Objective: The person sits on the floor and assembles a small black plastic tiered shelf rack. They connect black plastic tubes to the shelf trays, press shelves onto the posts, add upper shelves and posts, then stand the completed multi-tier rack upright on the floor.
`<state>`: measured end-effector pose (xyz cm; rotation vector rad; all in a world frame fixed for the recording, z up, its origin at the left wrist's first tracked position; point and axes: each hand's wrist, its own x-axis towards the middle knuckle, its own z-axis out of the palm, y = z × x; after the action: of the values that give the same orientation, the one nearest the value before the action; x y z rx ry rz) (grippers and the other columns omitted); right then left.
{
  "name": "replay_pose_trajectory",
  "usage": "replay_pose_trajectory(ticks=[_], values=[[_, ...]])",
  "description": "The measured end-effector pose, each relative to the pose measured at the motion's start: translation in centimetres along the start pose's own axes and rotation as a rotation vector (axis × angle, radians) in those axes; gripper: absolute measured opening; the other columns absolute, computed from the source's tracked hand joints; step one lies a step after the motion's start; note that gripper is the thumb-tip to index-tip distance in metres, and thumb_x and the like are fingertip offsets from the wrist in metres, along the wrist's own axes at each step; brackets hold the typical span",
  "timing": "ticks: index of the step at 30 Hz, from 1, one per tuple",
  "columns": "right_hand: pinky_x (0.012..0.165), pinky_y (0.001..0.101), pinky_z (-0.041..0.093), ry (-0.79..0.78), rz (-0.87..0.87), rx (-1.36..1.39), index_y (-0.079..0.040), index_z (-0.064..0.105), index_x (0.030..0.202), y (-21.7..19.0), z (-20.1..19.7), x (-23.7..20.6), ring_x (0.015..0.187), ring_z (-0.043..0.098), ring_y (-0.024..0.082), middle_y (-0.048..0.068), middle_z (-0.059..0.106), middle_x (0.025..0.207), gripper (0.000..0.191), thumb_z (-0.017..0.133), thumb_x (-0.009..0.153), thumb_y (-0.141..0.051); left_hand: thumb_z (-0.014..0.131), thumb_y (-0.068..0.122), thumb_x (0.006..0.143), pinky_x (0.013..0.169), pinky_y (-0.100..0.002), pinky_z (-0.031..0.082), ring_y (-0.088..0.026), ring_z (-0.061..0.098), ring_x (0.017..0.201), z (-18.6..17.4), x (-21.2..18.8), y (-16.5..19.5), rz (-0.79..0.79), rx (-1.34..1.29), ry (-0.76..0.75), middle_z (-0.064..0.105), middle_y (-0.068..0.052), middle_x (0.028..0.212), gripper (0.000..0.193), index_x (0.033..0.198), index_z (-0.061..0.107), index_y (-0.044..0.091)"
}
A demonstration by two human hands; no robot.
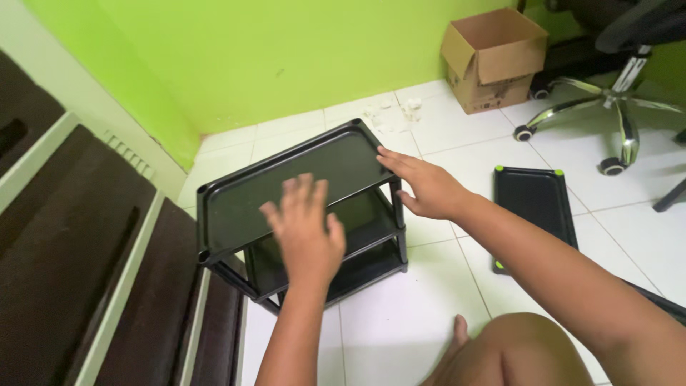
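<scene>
A black plastic rack (pixel 243 200) with three stacked shelves stands on the white tiled floor, in front of me. My left hand (pixel 306 229) hovers flat over the near edge of its top shelf, fingers spread, slightly blurred. At the right corner of the top shelf my right hand (pixel 423 187) rests with its fingers on the rim and its thumb near the corner post. Neither hand holds anything.
A loose black shelf tray with green corner caps (pixel 534 200) lies on the floor to the right. An open cardboard box (pixel 493 61) stands by the green wall. An office chair base (pixel 614 114) is at the far right. Dark cushioned furniture (pixel 78 257) runs along the left. My knee (pixel 529 350) is below.
</scene>
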<state>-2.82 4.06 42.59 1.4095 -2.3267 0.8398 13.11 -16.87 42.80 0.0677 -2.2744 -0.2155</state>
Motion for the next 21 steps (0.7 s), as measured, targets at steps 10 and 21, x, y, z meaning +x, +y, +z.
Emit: replay_pose_trajectory(ticks=[10, 21], values=[[0.106, 0.0412, 0.048, 0.059, 0.023, 0.013, -0.011, 0.049, 0.148, 1.0, 1.3, -0.4, 0.133, 0.055, 0.031, 0.005, 0.042, 0.162, 0.067, 0.073, 0.085, -0.007, 0.065, 0.007, 0.089, 0.113, -0.058, 0.036, -0.025, 0.061, 0.128, 7.6, 2.8, 4.0, 0.109, -0.143, -0.139, 0.069, -0.010, 0.130, 0.043, 0.131, 0.066, 0.009], [0.110, 0.0414, 0.044, 0.019, -0.080, -0.027, -0.010, 0.042, 0.151, 0.8, -0.3, -0.5, 0.140, 0.048, 0.032, 0.009, 0.039, 0.160, 0.076, 0.072, 0.081, -0.005, 0.059, -0.002, 0.089, 0.109, -0.050, 0.043, -0.022, 0.066, 0.123, 8.0, 2.9, 3.5, 0.113, -0.159, -0.151, 0.073, -0.006, 0.125, 0.041, 0.126, 0.070, 0.013]])
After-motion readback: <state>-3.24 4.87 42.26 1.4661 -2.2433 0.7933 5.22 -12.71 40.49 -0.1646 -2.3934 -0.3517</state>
